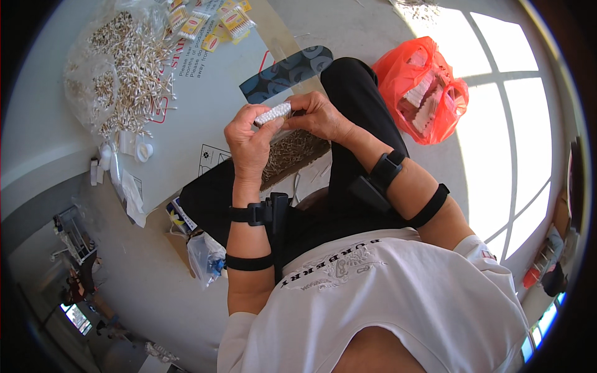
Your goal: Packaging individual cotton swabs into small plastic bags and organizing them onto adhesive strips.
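Note:
Between my two hands is a bundle of cotton swabs (272, 114), its white tips packed side by side and facing up. My left hand (249, 132) closes round the near left end, with its thumb pressed along the bundle. Fingers of my right hand (320, 117) pinch at the right end; whether a wrapper lies under them I cannot tell. Right below the hands, a cardboard box (297, 165) between my legs holds many loose swabs (289, 149), partly covered by my hands.
A clear plastic bag (76, 93) spills a heap of loose swabs on the board (186, 118) at left. Several yellow-and-white swab packets (236, 23) lie at the far edge. On the floor at right stands a red plastic bag (390, 81) holding pink-and-white pieces.

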A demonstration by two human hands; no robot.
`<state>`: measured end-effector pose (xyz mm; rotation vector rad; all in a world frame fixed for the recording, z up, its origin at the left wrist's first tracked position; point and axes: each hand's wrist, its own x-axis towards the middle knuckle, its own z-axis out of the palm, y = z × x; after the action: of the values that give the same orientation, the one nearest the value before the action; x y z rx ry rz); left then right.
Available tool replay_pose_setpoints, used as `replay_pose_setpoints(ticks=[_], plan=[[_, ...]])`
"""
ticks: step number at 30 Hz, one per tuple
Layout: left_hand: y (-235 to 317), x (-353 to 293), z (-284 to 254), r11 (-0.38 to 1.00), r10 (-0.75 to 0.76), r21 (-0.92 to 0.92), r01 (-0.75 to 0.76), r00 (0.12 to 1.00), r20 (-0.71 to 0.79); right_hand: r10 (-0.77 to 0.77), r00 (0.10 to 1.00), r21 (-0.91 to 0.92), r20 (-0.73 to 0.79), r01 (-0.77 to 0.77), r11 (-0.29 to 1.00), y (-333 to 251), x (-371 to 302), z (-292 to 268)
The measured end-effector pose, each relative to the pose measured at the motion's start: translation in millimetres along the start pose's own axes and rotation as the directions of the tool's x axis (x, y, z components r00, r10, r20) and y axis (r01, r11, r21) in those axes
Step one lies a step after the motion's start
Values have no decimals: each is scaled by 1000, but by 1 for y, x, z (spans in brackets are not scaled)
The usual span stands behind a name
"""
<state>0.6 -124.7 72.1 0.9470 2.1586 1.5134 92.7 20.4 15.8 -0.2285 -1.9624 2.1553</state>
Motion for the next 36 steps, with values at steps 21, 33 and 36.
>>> replay_pose_setpoints(ticks=[21, 33, 36], plan=[[-2, 17, 4, 912, -280, -285, 294, 956, 91, 234, 972, 278, 2, -225, 934, -13, -2, 3], [13, -1, 6, 972, 160, 158, -172, 983, 86, 621, 784, 676, -21, -447, 586, -16, 1, -14], [8, 2, 12, 959, 215, 174, -225, 974, 72, 585, 809, 725, 62, -440, 530, -16, 2, -18]])
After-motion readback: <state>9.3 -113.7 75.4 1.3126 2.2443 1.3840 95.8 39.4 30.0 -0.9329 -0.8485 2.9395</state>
